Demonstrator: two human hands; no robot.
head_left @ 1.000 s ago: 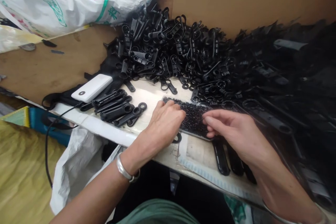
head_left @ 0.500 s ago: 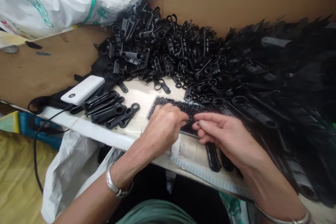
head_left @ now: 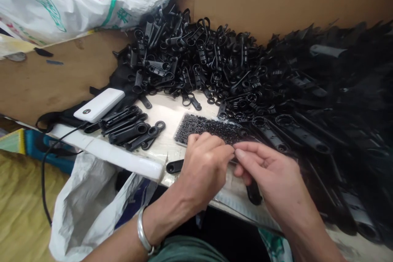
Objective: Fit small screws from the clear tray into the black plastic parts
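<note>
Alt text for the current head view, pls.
A person's left hand and right hand meet or nearly meet at the fingertips by a tray of tiny black pieces; anything pinched is unclear. A heap of black parts spreads behind and right; a white device lies left.

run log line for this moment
left hand, right hand: close together, grip unclear; tray: small black pieces, beyond hands; black part: partly hidden by left hand

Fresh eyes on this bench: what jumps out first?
The big heap of black parts across the back and right. Then the left hand and right hand, fingertips close together at the near side of a shallow tray of tiny dark pieces. At left, a white device stands out.
</note>
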